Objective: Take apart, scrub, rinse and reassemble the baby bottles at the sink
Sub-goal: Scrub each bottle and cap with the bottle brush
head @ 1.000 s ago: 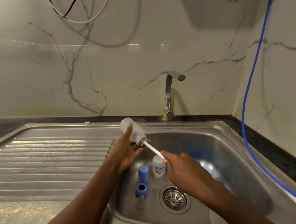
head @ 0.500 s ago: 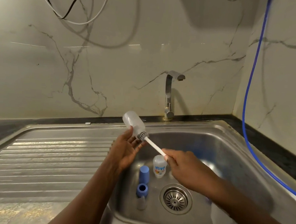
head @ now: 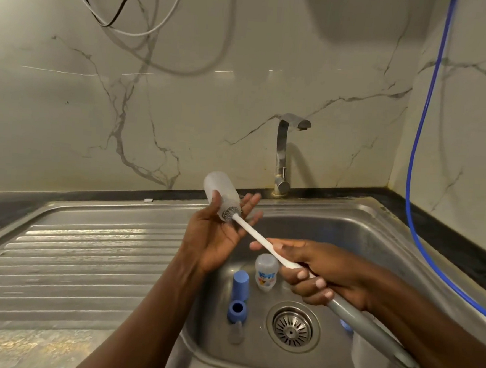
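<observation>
We held the clear baby bottle [head: 221,189] tilted above the back left corner of the sink basin [head: 333,233], with its mouth turned down toward us. Our left hand [head: 212,239] pinched it between the thumb on the near side and the fingers stretched behind it. Our right hand [head: 324,273] was clenched round the bottle brush [head: 256,238] where its white shaft met the grey handle, and the bristle head sat in the bottle's mouth. Down in the basin a second small bottle [head: 265,273] with a printed label stood beside a blue cap [head: 240,282], with a blue ring [head: 237,310] and a clear teat [head: 235,334] just in front of the cap, left of the drain strainer [head: 293,326].
</observation>
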Action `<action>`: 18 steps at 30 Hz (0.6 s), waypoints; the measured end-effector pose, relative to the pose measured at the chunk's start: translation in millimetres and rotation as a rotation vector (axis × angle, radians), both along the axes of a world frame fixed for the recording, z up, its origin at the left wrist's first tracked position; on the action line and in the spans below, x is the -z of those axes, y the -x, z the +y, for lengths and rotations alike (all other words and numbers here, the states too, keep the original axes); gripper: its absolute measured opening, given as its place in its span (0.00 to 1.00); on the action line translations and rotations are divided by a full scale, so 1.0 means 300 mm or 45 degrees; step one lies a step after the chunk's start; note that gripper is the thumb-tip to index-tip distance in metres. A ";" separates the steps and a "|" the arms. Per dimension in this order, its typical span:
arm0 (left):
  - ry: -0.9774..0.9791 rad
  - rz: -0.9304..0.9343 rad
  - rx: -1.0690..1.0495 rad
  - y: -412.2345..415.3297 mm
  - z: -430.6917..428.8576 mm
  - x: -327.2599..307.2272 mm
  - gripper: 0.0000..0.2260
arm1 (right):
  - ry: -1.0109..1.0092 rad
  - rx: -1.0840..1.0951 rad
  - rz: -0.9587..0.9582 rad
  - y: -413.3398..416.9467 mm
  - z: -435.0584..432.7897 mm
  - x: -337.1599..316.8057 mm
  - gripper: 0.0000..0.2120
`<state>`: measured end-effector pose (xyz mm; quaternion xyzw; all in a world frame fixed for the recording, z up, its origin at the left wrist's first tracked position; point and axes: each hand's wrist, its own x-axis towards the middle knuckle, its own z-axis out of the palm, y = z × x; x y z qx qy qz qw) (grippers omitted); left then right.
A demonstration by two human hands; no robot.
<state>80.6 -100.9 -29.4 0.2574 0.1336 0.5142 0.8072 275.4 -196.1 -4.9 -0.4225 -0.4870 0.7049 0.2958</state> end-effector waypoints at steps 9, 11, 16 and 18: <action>0.155 0.363 -0.262 -0.036 0.007 0.049 0.28 | -1.106 0.340 -1.403 0.045 -0.002 0.098 0.09; 0.154 0.372 -0.310 -0.042 0.002 0.051 0.29 | -1.156 0.321 -1.460 0.046 0.000 0.104 0.09; 0.174 0.105 -0.272 -0.015 -0.009 0.037 0.30 | -0.570 0.192 -0.671 0.058 -0.013 0.067 0.13; 0.107 -0.129 -0.155 0.010 -0.003 0.012 0.28 | -0.137 0.109 -0.145 0.039 -0.019 0.021 0.14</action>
